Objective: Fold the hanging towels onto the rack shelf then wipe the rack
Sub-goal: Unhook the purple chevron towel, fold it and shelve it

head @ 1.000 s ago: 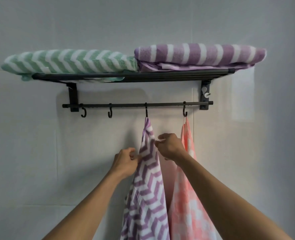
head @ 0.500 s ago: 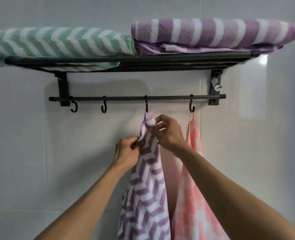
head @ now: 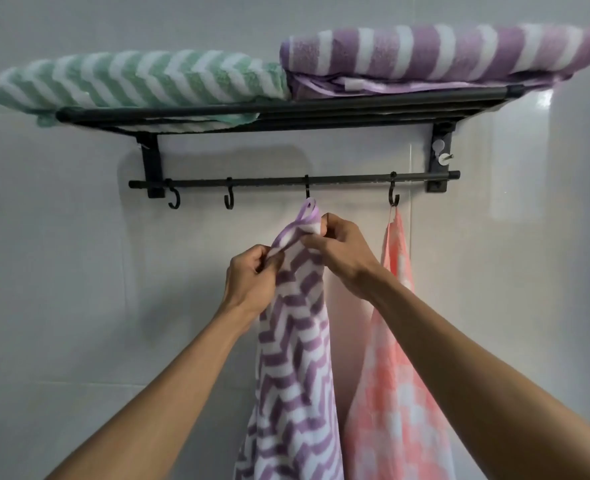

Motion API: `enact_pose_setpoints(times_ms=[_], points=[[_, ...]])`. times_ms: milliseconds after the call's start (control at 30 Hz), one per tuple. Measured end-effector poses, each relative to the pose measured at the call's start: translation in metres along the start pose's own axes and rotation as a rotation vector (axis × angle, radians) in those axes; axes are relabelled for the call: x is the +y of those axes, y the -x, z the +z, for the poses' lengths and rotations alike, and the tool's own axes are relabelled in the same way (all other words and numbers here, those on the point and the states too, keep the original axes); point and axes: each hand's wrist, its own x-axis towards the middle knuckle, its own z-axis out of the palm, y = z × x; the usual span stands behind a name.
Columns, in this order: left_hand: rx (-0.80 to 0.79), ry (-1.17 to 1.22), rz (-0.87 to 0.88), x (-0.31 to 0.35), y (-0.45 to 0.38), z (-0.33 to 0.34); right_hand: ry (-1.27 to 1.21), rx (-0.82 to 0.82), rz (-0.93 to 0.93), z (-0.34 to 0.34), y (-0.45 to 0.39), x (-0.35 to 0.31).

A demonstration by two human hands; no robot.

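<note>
I have both hands pinched shut on the purple zigzag towel [head: 295,348], left hand [head: 252,280] lower, right hand [head: 342,249] by its loop [head: 308,212], just under the hook [head: 306,192].

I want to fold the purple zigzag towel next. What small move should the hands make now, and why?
Probably draw the purple zigzag towel down and away from the hook. Its loop looks just clear below the hook, and both the left hand and right hand pinch its top.

Purple zigzag towel [head: 293,358] unhooked, rack [head: 286,114] above
</note>
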Motion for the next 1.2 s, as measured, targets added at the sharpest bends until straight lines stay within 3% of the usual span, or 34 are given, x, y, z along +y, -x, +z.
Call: enact_pose_setpoints(times_ms=[200,367,467,667,800,900,1033,1200], points=[[0.045,-0.047,-0.076,0.003,0.025,-0.061,0.042,-0.187,0.133,0.014,0.039,-0.005],[0.156,-0.041,-0.136,0.013,0.049,-0.125,0.397,-0.385,0.139,0.02,0.086,-0.018],[0.203,-0.037,-0.148,0.025,0.063,-0.16,0.521,-0.49,0.278,0.025,0.121,-0.019],[0.494,0.072,-0.277,0.048,0.094,-0.263,0.807,-0.659,0.488,0.026,0.209,-0.014],[0.599,0.066,-0.303,0.054,0.124,-0.323,0.947,-0.572,0.584,0.03,0.27,-0.009],[0.595,0.055,-0.375,0.06,0.153,-0.346,0.731,-0.322,0.66,0.037,0.302,-0.032],[0.345,0.015,-0.424,0.089,0.198,-0.332,0.396,-0.032,0.454,0.05,0.311,-0.08],[-0.341,-0.091,-0.328,0.129,0.249,-0.262,0.344,-0.08,0.265,0.085,0.291,-0.163]])
